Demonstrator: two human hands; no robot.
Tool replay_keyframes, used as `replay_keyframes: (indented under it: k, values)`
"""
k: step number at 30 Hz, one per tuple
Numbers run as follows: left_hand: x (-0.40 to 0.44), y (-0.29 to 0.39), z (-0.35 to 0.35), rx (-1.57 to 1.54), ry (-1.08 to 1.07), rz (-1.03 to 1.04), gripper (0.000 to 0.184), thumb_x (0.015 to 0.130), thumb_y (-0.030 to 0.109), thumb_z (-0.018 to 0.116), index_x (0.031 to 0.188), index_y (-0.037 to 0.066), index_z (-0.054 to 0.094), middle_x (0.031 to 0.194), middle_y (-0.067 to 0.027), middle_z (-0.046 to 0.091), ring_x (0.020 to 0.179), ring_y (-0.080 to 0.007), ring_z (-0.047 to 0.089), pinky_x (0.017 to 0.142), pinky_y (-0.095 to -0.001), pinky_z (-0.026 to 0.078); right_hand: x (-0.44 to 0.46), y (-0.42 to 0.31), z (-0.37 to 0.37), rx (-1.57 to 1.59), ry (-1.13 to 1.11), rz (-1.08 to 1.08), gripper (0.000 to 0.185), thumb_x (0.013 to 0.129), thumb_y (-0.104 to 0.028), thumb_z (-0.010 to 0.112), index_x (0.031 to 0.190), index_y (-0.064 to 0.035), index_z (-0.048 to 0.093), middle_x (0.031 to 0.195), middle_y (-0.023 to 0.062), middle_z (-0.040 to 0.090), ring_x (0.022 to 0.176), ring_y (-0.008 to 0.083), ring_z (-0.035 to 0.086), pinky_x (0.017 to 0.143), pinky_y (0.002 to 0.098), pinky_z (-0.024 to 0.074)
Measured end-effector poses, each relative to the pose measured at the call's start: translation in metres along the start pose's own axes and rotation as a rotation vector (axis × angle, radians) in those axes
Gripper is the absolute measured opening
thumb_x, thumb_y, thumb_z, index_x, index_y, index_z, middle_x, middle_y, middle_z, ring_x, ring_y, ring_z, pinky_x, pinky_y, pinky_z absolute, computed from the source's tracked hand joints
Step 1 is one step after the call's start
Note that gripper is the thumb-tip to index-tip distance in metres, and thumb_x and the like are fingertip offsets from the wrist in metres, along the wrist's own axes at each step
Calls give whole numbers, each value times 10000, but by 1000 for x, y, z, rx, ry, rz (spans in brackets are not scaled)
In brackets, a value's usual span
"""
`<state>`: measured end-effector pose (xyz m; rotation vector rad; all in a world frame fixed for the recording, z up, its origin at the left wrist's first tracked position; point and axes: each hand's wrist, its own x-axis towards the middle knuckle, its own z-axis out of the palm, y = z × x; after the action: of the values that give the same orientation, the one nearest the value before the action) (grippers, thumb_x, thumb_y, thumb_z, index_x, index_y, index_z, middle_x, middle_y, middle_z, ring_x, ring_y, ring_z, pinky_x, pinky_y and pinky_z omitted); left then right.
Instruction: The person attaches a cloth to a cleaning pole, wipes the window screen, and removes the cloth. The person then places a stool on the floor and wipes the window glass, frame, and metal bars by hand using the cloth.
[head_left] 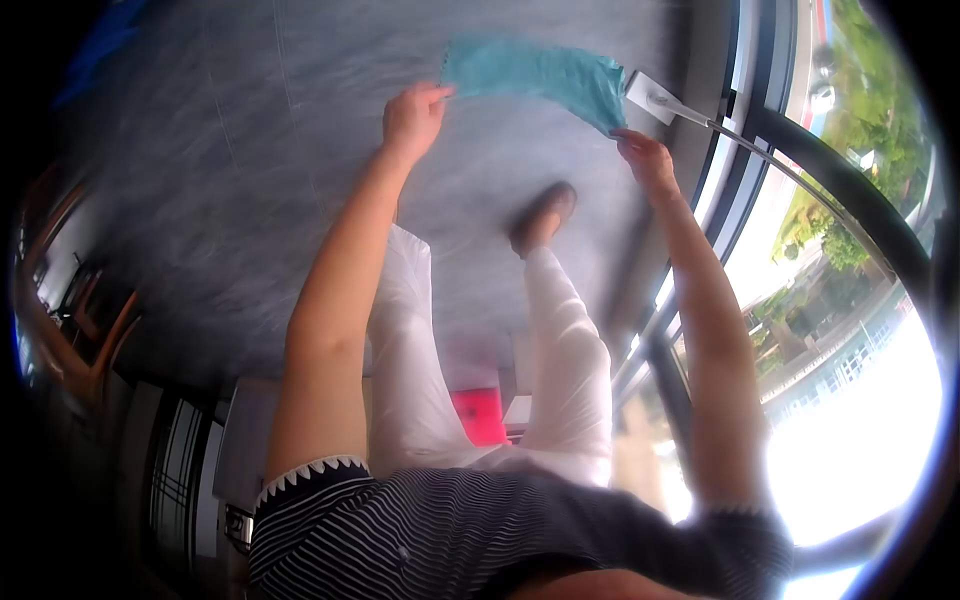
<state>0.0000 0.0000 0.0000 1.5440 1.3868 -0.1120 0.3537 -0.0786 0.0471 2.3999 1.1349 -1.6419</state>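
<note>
A long, flat strip of thin teal plastic (530, 68), which looks like a folded plastic bag with a serrated left edge, is stretched between my two hands above the floor. My left hand (415, 122) pinches its lower left corner. At the other end, my right hand (648, 160) pinches the lower right corner, fingers closed on the plastic. The strip sags and curves downward toward the right. Close to its right end is the white flat head of a mop (652, 97), apart from my fingers.
The mop's pole (790, 165) slants along a large dark-framed window (760, 130) on the right. Grey floor (230, 200) lies ahead, with my brown shoe (548, 215) on it. Wooden chair-like furniture (100, 350) stands at the left. A pink-red object (480, 415) shows between my legs.
</note>
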Motion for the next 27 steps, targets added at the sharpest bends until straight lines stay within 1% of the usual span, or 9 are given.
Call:
replay_keyframes:
  k: [1, 3, 5, 9, 12, 16, 19, 24, 27]
  values:
    - [-7, -7, 7, 35, 3, -2, 516, 798, 44, 537, 1261, 270, 502, 1329, -184, 420, 1185, -329, 435, 954, -357, 401, -11, -1, 5, -83, -20, -23, 380, 764, -175, 597, 1136, -249, 624, 1031, 60, 636, 764, 167, 576, 766, 298, 481]
    - [36, -41, 45, 178, 64, 2, 516, 800, 33, 525, 1263, 259, 498, 1308, -170, 443, 1179, -311, 439, 951, -363, 401, 39, 38, 29, -378, -43, -232, 473, 746, -145, 581, 1207, -247, 557, 1167, 100, 573, 1047, 262, 555, 914, 350, 437]
    - [12, -74, 80, 402, 64, -97, 525, 794, 17, 517, 1268, 243, 491, 1292, -158, 458, 1170, -305, 442, 954, -366, 394, 31, 62, 61, -510, -102, -180, 511, 758, -153, 568, 1254, -256, 501, 1233, 106, 528, 1143, 287, 499, 965, 373, 408]
    - [-14, -87, 122, 293, -47, -148, 513, 780, 17, 522, 1254, 211, 503, 1274, -146, 470, 1149, -310, 451, 955, -376, 390, 24, 81, 45, -474, -135, -51, 486, 775, -164, 573, 1246, -255, 502, 1262, 92, 505, 1149, 293, 486, 965, 395, 405]
    - [-40, -78, 133, 222, -109, -148, 458, 781, 43, 525, 1213, 193, 543, 1243, -121, 493, 1120, -306, 471, 934, -385, 411, 12, 89, -28, -716, 51, -111, 415, 788, -168, 581, 1194, -247, 542, 1239, 32, 526, 1156, 266, 468, 944, 452, 388]
    - [-74, -51, 132, 75, -122, -148, 391, 781, 82, 542, 1162, 165, 573, 1175, -126, 532, 1083, -307, 488, 909, -389, 422, -26, 56, -188, -1231, 381, -139, 443, 791, -125, 603, 1210, -234, 509, 1243, -14, 503, 1159, 234, 447, 895, 467, 372]
    - [-95, -21, 121, -28, -122, -145, 343, 776, 103, 550, 1114, 145, 596, 1095, -133, 568, 1023, -320, 517, 878, -394, 431, -61, 38, -276, -1461, 429, 4, 564, 762, -122, 648, 1269, -247, 436, 1290, -23, 453, 1172, 206, 421, 869, 473, 363]
    - [-123, -5, 111, -164, -78, -125, 312, 771, 120, 546, 1075, 128, 616, 1039, -138, 592, 972, -313, 552, 842, -387, 442, -94, 35, -320, -1566, 326, 435, 455, 839, -210, 559, 1273, -252, 430, 1238, 25, 505, 1161, 221, 442, 906, 487, 330]
    - [-136, -5, 108, -247, -81, -179, 306, 775, 129, 539, 1070, 120, 617, 1020, -140, 598, 948, -304, 570, 820, -373, 455, -86, 94, -357, -1510, 415, 575, 377, 887, -272, 465, 1263, -265, 436, 1187, 46, 537, 1164, 241, 444, 922, 497, 317]
